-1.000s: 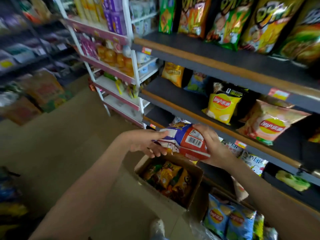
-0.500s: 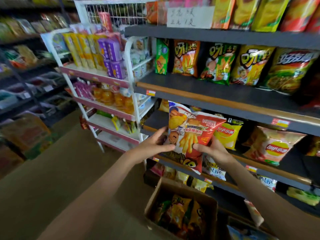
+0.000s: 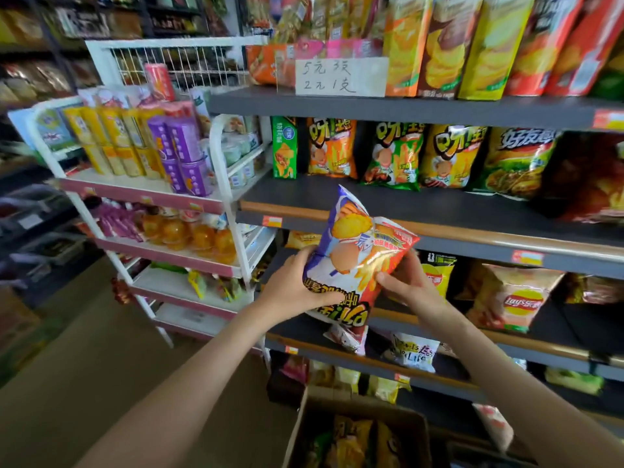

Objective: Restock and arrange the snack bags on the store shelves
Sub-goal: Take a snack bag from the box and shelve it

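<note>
Holding up one shiny red, white and purple snack bag (image 3: 358,261) with both hands, in the air in front of the dark grey shelf with the wooden front edge (image 3: 439,211), not yet resting on it. Gripping its low left side with the left hand (image 3: 293,285), fingers curled round the edge. Gripping its low right side with the right hand (image 3: 410,288), fingers curled the same way.

Lifted a lot since a second ago: back then held low and flat, just above the brown cardboard box (image 3: 304,430), barcode side up. Turned picture side out by half a second ago. Now raised a bit more and tipped, with the top corner up in front of that shelf. Looking higher too: seeing more of the top shelves and less of the box.

Means one bag taken from the box and on its way to a shelf. Likely bound for the bare spot in front of the row of orange, green and yellow bags (image 3: 332,146) with the same kind of big letters. Probably needs a flip first, going by the big letters upside down at its low end. More bags to take from the box after this one.
</note>
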A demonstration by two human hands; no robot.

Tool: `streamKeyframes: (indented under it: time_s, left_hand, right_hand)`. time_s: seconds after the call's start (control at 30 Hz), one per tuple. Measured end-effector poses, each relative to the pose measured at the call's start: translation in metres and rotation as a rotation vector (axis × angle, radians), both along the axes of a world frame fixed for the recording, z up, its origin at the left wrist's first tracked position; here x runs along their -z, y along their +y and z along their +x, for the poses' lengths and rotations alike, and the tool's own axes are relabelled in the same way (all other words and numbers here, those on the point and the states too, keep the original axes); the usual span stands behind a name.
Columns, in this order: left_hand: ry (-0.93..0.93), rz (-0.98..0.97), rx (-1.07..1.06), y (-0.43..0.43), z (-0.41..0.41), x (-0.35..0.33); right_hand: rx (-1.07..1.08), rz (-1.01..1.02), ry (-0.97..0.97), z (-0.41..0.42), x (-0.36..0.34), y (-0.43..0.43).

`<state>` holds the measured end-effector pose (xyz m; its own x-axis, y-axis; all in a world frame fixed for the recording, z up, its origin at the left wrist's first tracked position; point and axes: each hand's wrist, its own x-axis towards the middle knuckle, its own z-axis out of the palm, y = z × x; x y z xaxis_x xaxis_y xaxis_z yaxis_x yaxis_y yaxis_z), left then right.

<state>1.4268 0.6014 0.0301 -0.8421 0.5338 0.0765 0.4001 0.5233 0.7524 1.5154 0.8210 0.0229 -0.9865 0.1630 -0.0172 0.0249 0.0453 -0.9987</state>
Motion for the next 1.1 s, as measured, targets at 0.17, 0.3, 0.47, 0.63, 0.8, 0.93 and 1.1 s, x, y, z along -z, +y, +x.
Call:
streamKeyframes:
  time_s: [0.17,0.3,0.47,0.63,0.8,0.93,1.1]
  left_hand:
    - [0.240,-0.277,-0.021,0.019,-0.014,-0.010]
    - [0.534,-0.524,0.084,0.045,-0.016,-0.025]
    - [0.774,-0.684,0.160,0.076,-0.005,-0.039]
    - [0.965,-0.660,0.310,0.114,0.013,-0.037]
    - [1.090,-0.491,0.473,0.154,0.022,-0.040]
    - [1.209,-0.402,0.612,0.202,0.053,-0.045]
    - [1.371,-0.283,0.598,0.251,0.105,-0.054]
  right_hand:
    - [0.422,0.975,0.291,-0.013,-0.013,0.026]
    - [0.235,1.576,0.352,-0.010,-0.041,0.027]
    - [0.332,1.906,0.273,0.004,-0.052,0.029]
    - [0.222,1.997,0.022,0.027,-0.044,0.039]
    - [0.247,1.893,-0.151,0.056,-0.053,0.063]
    - [0.308,1.874,-0.290,0.098,-0.059,0.091]
    - [0.441,1.704,-0.336,0.149,-0.064,0.133]
